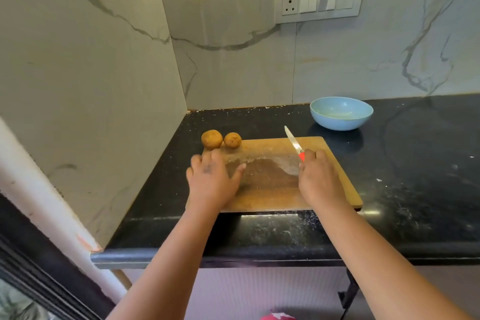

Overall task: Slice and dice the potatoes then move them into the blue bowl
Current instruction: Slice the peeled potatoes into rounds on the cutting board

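Two whole brown potatoes sit at the far left corner of the wooden cutting board [272,195]: a larger potato [212,139] and a smaller potato [232,140] to its right. My left hand [211,179] hovers over the board's left side just in front of them, fingers spread, holding nothing. My right hand [318,179] grips a knife [293,141] by its red handle, the blade pointing away over the board's far edge. The blue bowl [341,113] stands behind the board to the right.
The board lies on a black speckled counter [415,176] in a corner of marble walls. A wall [91,86] rises close on the left. A switch panel [319,1] is mounted on the back wall. The counter's front edge runs just below the board.
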Motion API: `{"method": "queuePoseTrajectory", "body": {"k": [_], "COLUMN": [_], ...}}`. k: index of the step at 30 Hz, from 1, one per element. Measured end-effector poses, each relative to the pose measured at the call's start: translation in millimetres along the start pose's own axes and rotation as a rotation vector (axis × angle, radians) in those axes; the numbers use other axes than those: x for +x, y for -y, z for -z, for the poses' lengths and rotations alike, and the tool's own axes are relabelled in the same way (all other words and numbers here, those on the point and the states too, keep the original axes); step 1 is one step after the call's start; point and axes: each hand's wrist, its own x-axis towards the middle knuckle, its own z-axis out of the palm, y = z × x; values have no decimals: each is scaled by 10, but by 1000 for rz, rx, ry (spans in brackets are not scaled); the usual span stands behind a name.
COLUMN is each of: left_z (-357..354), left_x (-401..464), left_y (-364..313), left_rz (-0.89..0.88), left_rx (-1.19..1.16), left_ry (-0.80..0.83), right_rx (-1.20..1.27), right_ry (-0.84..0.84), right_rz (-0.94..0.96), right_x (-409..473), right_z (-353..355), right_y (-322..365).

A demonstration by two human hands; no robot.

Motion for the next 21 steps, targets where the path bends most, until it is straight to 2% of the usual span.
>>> {"method": "queuePoseTrajectory", "body": {"k": [2,4,8,12,14,17,19,21], "left_z": [0,-32,-210,-232,-197,-151,-145,-201], "left_x": [353,683,1040,1056,1043,869,618,374], "left_y": [-138,-248,-294,-291,-315,-436,-525,-552], "left_rz": [-144,-251,-273,-301,-306,-351,-444,-504], "left_rx": [94,277,554,611,496,15,-290,-475], "left_ry": [-29,25,180,160,151,161,234,295], "right_rx": [25,47,97,104,104,131,238,315], "right_ry": [-23,-49,-86,-107,-128,-188,-234,-266], "right_rz": [-22,-28,-8,8,-5,-13,-19,-27], "right_x": [4,-11,-82,-126,-140,-155,-177,-230], "right_z": [-1,1,40,59,60,75,110,154], "right_y": [-5,-16,-53,-71,-74,-94,-105,-114]}}
